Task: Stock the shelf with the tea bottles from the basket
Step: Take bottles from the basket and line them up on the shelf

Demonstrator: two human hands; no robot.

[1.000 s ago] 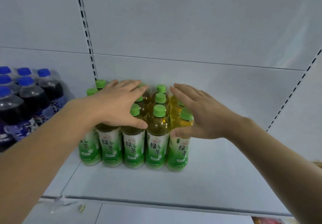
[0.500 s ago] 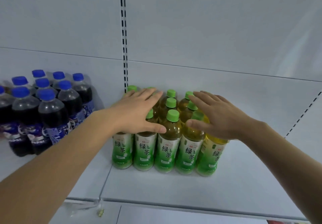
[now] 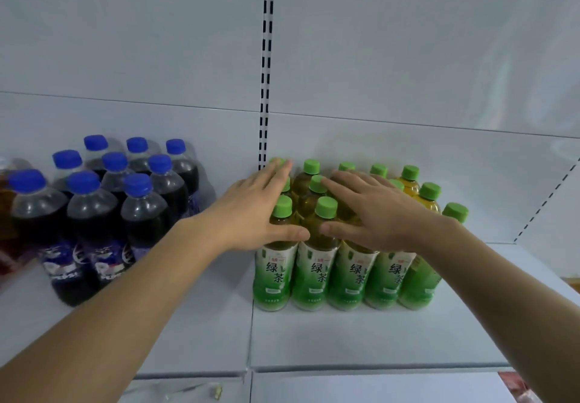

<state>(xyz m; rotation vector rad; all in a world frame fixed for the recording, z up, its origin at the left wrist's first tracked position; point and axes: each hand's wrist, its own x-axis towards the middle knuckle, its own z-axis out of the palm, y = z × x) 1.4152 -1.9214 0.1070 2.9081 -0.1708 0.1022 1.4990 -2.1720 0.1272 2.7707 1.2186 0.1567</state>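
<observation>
Blue-capped cola bottles (image 3: pixel 103 214) stood left of tea bottles (image 3: pixel 342 264) on shelf (image 3: pixel 361 336), left hand (image 3: pixel 254 211) flat, fingers spread on block's left caps, right hand (image 3: pixel 373 214) likewise flat, released, on middle caps.

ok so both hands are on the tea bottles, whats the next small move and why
Probably lift both hands away. The left hand and right hand lie flat and open over the tea bottles, which stand upright in tidy rows on the shelf, so no more squaring up seems needed.
</observation>
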